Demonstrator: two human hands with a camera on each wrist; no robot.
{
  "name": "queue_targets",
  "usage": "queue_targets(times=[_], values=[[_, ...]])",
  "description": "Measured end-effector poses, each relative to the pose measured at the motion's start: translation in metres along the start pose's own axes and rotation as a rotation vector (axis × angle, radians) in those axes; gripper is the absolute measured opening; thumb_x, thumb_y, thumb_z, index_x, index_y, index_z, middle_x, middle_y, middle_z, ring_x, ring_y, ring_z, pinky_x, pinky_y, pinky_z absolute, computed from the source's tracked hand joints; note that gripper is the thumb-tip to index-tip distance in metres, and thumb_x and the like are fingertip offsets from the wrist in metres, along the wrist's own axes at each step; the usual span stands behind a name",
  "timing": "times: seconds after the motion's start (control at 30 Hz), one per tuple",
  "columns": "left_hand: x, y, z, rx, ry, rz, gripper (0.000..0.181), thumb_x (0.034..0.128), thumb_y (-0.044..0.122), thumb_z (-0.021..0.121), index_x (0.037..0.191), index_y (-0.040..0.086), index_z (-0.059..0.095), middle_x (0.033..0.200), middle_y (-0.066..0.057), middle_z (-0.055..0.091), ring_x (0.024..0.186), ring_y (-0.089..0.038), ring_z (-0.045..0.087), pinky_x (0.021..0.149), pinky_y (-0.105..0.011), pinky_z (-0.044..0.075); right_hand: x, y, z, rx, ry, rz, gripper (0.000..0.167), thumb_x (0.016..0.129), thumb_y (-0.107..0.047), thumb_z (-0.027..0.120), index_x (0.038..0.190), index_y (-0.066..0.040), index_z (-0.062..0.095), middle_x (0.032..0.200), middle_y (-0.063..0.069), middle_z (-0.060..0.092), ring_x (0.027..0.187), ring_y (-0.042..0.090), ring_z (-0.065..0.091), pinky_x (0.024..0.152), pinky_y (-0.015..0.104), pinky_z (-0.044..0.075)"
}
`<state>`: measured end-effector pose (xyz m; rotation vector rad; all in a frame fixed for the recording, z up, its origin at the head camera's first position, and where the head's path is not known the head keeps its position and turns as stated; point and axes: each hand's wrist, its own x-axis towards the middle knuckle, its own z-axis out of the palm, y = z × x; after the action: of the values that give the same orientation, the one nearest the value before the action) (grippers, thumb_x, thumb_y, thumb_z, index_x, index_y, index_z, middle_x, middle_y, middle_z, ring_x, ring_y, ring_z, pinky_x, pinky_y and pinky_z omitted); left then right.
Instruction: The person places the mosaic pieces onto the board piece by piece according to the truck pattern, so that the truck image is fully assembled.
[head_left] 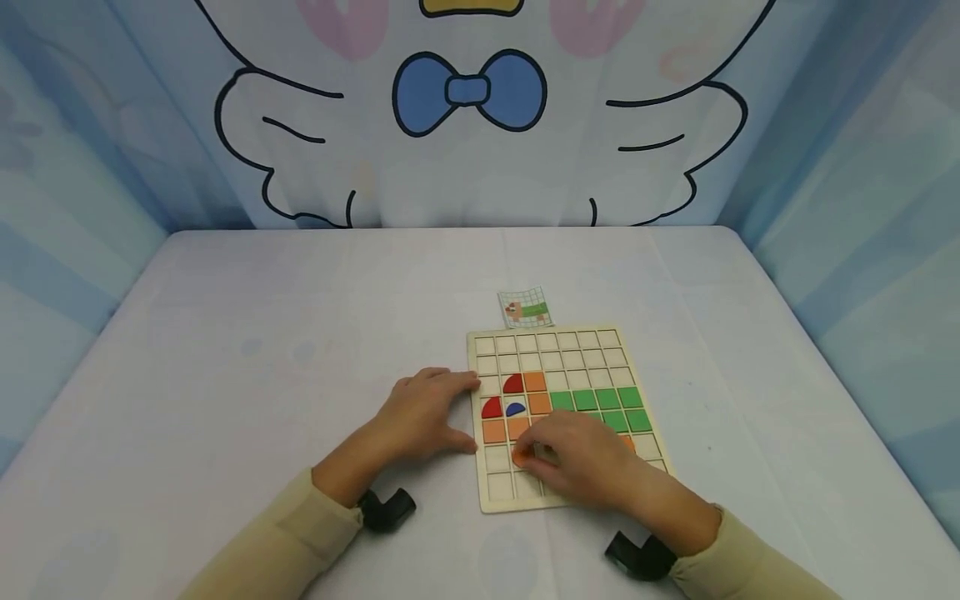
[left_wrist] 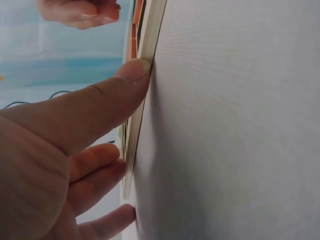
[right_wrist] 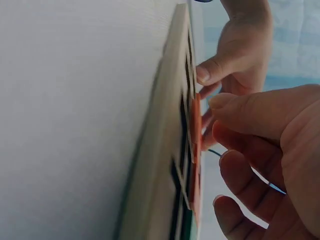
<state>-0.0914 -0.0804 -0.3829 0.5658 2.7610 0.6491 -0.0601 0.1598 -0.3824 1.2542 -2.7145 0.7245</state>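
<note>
A wooden grid board (head_left: 498, 487) lies flat on the table, with coloured pieces in several of its squares. My right hand (head_left: 581, 458) is over the board's lower half and pinches a small orange piece (head_left: 519, 458) between thumb and fingertips at a square in the second column. My left hand (head_left: 423, 412) rests at the board's left edge, thumb and fingers spread; in the left wrist view the thumb (left_wrist: 132, 72) touches the wooden side. Red pieces (head_left: 492, 408), a white-and-blue piece (head_left: 515, 407), orange squares (head_left: 493, 431) and green squares (head_left: 630, 397) sit in the grid. My right hand hides some squares.
A small picture card (head_left: 525, 308) with a gridded orange-and-green figure lies just beyond the board's far edge. White cloth covers the table (head_left: 300, 317). A printed curtain (head_left: 468, 167) hangs behind the table's back edge.
</note>
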Motion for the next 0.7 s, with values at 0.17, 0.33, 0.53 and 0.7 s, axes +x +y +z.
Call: queue_targets(times=[0.17, 0.33, 0.53, 0.7], values=[[0.001, -0.001, -0.001, -0.017, -0.014, 0.001, 0.080, 0.0746, 0.034, 0.090, 0.144, 0.017, 0.054, 0.143, -0.001, 0.055, 0.138, -0.029, 0.041, 0.108, -0.054, 0.034, -0.001, 0.002, -0.014, -0.003, -0.026, 0.093, 0.016, 0.089, -0.018, 0.077, 0.103, -0.011, 0.074, 0.096, -0.005, 0.071, 0.084, 0.012, 0.063, 0.076, 0.033, 0.053], [0.002, -0.002, -0.003, -0.026, -0.006, -0.015, 0.081, 0.0766, 0.035, 0.088, 0.146, 0.015, 0.052, 0.147, -0.002, 0.052, 0.139, -0.029, 0.040, 0.109, -0.054, 0.033, -0.006, 0.012, -0.030, -0.041, 0.068, 0.117, 0.023, 0.087, -0.017, 0.079, 0.106, -0.008, 0.072, 0.093, -0.001, 0.069, 0.075, 0.012, 0.056, 0.067, 0.029, 0.050], [0.001, 0.000, -0.012, -0.008, 0.078, -0.080, 0.087, 0.0813, 0.041, 0.083, 0.152, 0.009, 0.043, 0.157, -0.008, 0.040, 0.143, -0.030, 0.035, 0.111, -0.055, 0.032, -0.016, 0.027, -0.047, -0.079, 0.156, 0.163, 0.028, 0.084, -0.014, 0.081, 0.110, -0.007, 0.072, 0.104, 0.005, 0.071, 0.082, 0.017, 0.062, 0.073, 0.039, 0.054], [-0.004, 0.002, -0.023, -0.007, 0.154, -0.116, 0.091, 0.0866, 0.043, 0.078, 0.154, 0.003, 0.033, 0.161, -0.015, 0.028, 0.146, -0.035, 0.026, 0.114, -0.058, 0.027, -0.023, 0.035, -0.060, -0.117, 0.205, 0.231, 0.034, 0.086, -0.013, 0.078, 0.117, -0.003, 0.071, 0.112, 0.012, 0.070, 0.092, 0.026, 0.067, 0.078, 0.049, 0.055]])
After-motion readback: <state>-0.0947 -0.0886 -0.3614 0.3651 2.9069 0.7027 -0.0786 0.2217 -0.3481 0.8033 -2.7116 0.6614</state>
